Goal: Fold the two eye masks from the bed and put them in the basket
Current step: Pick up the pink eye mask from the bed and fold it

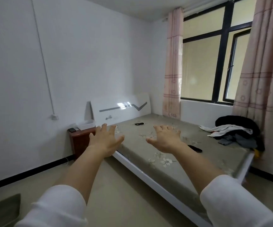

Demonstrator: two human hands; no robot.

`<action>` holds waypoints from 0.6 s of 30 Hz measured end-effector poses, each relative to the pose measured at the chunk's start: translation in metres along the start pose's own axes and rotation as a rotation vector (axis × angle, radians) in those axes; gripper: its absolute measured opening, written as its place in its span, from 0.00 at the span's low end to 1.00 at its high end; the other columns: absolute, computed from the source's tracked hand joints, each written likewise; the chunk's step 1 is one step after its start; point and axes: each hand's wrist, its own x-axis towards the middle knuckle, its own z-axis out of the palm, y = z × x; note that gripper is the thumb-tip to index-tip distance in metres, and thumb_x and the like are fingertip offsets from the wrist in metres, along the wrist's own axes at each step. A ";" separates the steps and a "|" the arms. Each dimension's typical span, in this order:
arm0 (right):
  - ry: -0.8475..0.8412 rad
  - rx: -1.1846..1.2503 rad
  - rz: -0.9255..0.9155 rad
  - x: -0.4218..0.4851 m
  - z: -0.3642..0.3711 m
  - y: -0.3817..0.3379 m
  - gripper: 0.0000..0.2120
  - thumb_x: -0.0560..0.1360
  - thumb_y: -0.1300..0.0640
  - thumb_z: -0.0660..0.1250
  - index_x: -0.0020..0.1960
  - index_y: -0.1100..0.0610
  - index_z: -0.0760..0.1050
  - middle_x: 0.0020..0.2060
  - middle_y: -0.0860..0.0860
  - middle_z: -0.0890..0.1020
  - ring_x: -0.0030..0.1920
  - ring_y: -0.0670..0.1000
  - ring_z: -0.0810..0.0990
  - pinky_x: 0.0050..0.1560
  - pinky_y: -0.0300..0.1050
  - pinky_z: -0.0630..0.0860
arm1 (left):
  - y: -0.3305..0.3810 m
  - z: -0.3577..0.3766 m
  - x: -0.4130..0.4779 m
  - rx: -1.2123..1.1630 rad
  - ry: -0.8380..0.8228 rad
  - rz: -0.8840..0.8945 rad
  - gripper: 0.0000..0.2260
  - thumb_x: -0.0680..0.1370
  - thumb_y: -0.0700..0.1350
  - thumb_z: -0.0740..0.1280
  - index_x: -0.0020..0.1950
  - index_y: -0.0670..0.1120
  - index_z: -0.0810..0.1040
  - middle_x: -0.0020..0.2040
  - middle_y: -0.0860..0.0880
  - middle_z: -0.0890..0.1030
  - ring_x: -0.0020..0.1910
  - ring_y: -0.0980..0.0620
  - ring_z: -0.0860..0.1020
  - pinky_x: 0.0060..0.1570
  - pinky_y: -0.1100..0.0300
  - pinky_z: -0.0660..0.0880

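Two black eye masks lie on the grey flowered bed (173, 163). One eye mask (139, 123) is far off near the headboard. The other eye mask (195, 148) lies nearer, partly hidden behind my right wrist. A clear plastic basket (87, 124) stands on the brown nightstand (81, 141) left of the bed. My left hand (105, 139) and my right hand (164, 138) are stretched out in front of me, palms down, fingers spread, holding nothing. Both hover in the air short of the masks.
A pile of black, white and grey clothes (235, 133) lies at the bed's far right corner under the window. A dark phone (72, 129) rests on the nightstand beside the basket. The white headboard (121, 108) leans on the wall. Bare floor runs along the bed's left side.
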 end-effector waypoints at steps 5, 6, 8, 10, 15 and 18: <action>-0.008 -0.015 -0.015 0.062 0.017 0.009 0.34 0.75 0.36 0.56 0.75 0.53 0.55 0.74 0.55 0.63 0.74 0.57 0.60 0.71 0.66 0.55 | -0.003 0.029 0.063 0.030 -0.002 -0.004 0.28 0.78 0.60 0.52 0.75 0.51 0.56 0.76 0.43 0.58 0.73 0.42 0.57 0.68 0.41 0.59; -0.017 -0.013 -0.021 0.077 0.023 0.010 0.34 0.75 0.36 0.56 0.75 0.52 0.55 0.74 0.55 0.63 0.74 0.58 0.60 0.71 0.66 0.55 | -0.003 0.037 0.079 0.020 -0.005 -0.004 0.28 0.77 0.60 0.52 0.75 0.51 0.56 0.75 0.43 0.59 0.73 0.42 0.58 0.67 0.42 0.60; -0.028 -0.016 -0.027 0.113 0.032 0.016 0.34 0.75 0.36 0.56 0.75 0.52 0.55 0.74 0.56 0.63 0.74 0.58 0.60 0.72 0.66 0.55 | -0.005 0.051 0.115 0.009 -0.009 -0.009 0.28 0.77 0.60 0.52 0.75 0.51 0.57 0.75 0.43 0.60 0.72 0.42 0.59 0.66 0.43 0.61; -0.035 -0.021 -0.029 0.148 0.042 0.020 0.34 0.75 0.37 0.56 0.75 0.52 0.55 0.74 0.56 0.63 0.74 0.58 0.60 0.71 0.67 0.55 | -0.008 0.065 0.151 -0.005 -0.023 -0.020 0.28 0.77 0.61 0.52 0.75 0.51 0.57 0.75 0.44 0.60 0.73 0.42 0.59 0.66 0.42 0.61; -0.075 -0.020 -0.005 0.234 0.071 0.023 0.33 0.76 0.38 0.56 0.75 0.54 0.56 0.74 0.56 0.63 0.74 0.58 0.60 0.70 0.67 0.55 | -0.016 0.092 0.233 -0.021 -0.035 -0.009 0.29 0.77 0.60 0.53 0.75 0.50 0.57 0.76 0.44 0.59 0.74 0.42 0.57 0.69 0.41 0.60; -0.115 -0.008 0.012 0.277 0.093 0.020 0.33 0.76 0.39 0.56 0.75 0.54 0.55 0.74 0.57 0.62 0.74 0.58 0.59 0.70 0.68 0.54 | -0.029 0.107 0.277 -0.012 -0.043 -0.021 0.29 0.76 0.60 0.54 0.75 0.50 0.59 0.75 0.44 0.60 0.74 0.42 0.57 0.68 0.40 0.60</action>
